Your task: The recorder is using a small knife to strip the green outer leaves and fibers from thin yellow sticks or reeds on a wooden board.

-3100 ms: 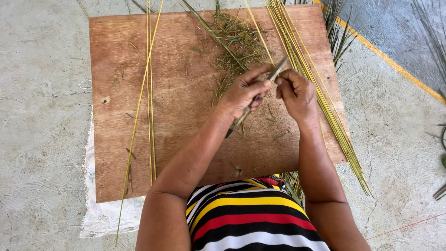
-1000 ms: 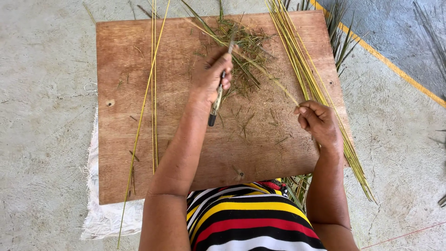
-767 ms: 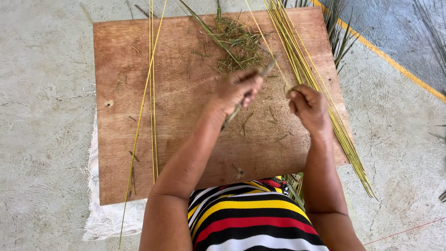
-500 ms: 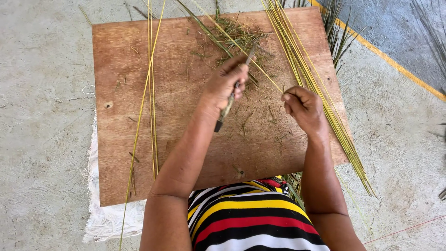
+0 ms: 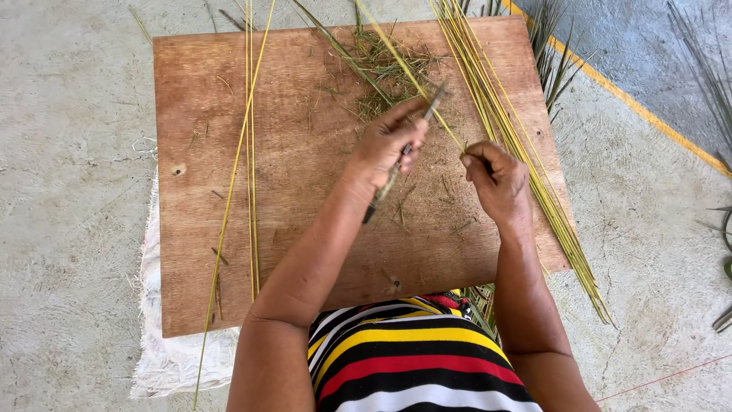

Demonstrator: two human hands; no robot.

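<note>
Grey concrete floor (image 5: 69,114) lies under one brown wooden board (image 5: 305,175), which rests on a white sack (image 5: 171,358) showing at its lower left edge. Two hands work above the board's middle. Her left hand (image 5: 385,145) is closed around one thin knife (image 5: 400,156) — its blade points up and right, its dark handle down and left. Her right hand (image 5: 496,179) pinches the near end of a single yellow-green leaf rib (image 5: 404,65), which runs up and left past the knife tip. One pile of green shavings (image 5: 381,69) sits near the board's top edge. Roughly three ribs (image 5: 250,152) lie on the left — a thicker bundle of ribs (image 5: 503,130), too many to count, on the right.
</note>
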